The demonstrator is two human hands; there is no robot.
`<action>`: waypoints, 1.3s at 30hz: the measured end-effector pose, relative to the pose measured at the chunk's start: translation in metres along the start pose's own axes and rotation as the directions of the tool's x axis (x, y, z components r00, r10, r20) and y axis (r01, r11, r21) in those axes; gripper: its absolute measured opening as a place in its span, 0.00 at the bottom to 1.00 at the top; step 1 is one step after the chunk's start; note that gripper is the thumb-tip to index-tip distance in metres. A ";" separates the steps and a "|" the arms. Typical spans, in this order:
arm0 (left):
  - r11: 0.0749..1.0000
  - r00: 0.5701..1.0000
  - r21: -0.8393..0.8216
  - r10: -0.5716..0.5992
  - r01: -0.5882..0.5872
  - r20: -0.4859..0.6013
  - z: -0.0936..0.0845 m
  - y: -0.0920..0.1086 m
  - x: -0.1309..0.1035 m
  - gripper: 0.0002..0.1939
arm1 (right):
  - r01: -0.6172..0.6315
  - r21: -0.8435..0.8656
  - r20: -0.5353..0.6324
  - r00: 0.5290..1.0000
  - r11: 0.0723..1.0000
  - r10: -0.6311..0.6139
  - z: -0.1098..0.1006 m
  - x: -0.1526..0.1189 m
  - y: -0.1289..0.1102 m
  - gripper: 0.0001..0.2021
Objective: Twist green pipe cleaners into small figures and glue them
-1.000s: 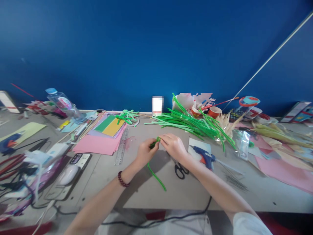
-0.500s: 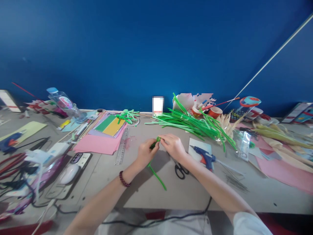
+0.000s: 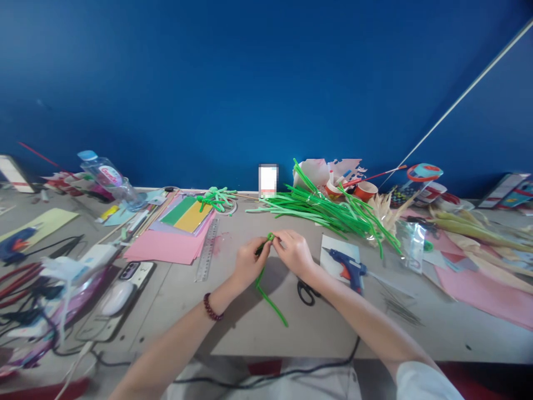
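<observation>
Between my two hands is a green pipe cleaner (image 3: 271, 303), its upper end curled into a small loop at the fingertips and its long tail hanging down over the table. My left hand (image 3: 250, 260) is closed, pinching it just under the loop; a beaded bracelet circles that wrist. From the other side, my right hand (image 3: 295, 253) pinches at the loop with thumb and fingers. Black-handled scissors (image 3: 307, 293) lie beneath my right forearm, their blades mostly hidden by it.
Many green pipe cleaners (image 3: 325, 208) are heaped at the back. A blue glue gun (image 3: 350, 268) rests on white paper to the right. On the left are a clear ruler (image 3: 207, 250), pink paper (image 3: 166, 247), a phone (image 3: 120, 300) and a water bottle (image 3: 109, 175).
The pipe cleaner's hanging tail has swung slightly to the right, and the loop at my fingertips shows more openly. Both hands stay in nearly the same place.
</observation>
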State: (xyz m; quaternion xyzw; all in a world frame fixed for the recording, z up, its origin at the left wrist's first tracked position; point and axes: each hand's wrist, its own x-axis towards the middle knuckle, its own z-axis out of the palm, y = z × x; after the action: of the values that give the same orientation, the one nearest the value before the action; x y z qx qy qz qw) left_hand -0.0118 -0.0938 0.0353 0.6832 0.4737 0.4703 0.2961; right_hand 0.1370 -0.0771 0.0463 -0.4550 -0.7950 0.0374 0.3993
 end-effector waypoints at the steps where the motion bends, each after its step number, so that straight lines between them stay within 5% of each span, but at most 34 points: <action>1: 1.000 1.000 -0.016 0.000 0.000 -0.004 0.000 0.000 0.000 0.13 | 0.017 -0.014 -0.002 1.000 1.000 -0.017 0.000 -0.001 0.000 0.13; 9: 0.996 1.000 -0.089 -0.006 0.005 -0.011 0.002 -0.001 -0.001 0.13 | 0.103 -0.153 0.037 0.994 0.983 -0.099 -0.001 -0.003 -0.001 0.16; 16: 0.963 0.991 -0.232 -0.130 0.136 0.038 0.000 0.001 0.005 0.17 | -0.111 0.270 0.106 0.991 0.956 0.085 -0.021 0.010 -0.007 0.14; 22: 0.693 0.936 -0.630 -0.244 0.350 0.252 -0.003 0.001 0.013 0.20 | -0.395 0.588 0.267 0.919 0.706 0.292 -0.031 0.021 -0.004 0.14; 26: 0.458 0.883 -0.755 -0.212 0.468 0.419 -0.003 0.004 0.014 0.19 | -0.467 0.631 0.395 0.881 0.619 0.262 -0.027 0.023 -0.001 0.13; 28: 0.415 0.866 -0.761 -0.198 0.499 0.459 -0.002 0.003 0.013 0.18 | -0.480 0.644 0.421 0.873 0.596 0.248 -0.025 0.022 -0.002 0.13; 34: 0.432 0.875 -0.763 -0.181 0.481 0.449 0.003 -0.004 0.011 0.19 | -0.457 0.616 0.382 0.886 0.642 0.263 -0.024 0.019 -0.006 0.12; 39: 0.639 0.899 -0.644 -0.195 0.420 0.392 0.004 -0.004 0.010 0.22 | -0.350 0.488 0.283 0.930 0.799 0.234 -0.027 0.019 -0.009 0.08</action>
State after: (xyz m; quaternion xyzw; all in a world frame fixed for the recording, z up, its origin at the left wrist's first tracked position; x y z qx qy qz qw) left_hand -0.0086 -0.0829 0.0346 0.4821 0.3155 0.4545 0.6793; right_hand 0.1436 -0.0767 0.0796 -0.4380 -0.7104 0.3645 0.4131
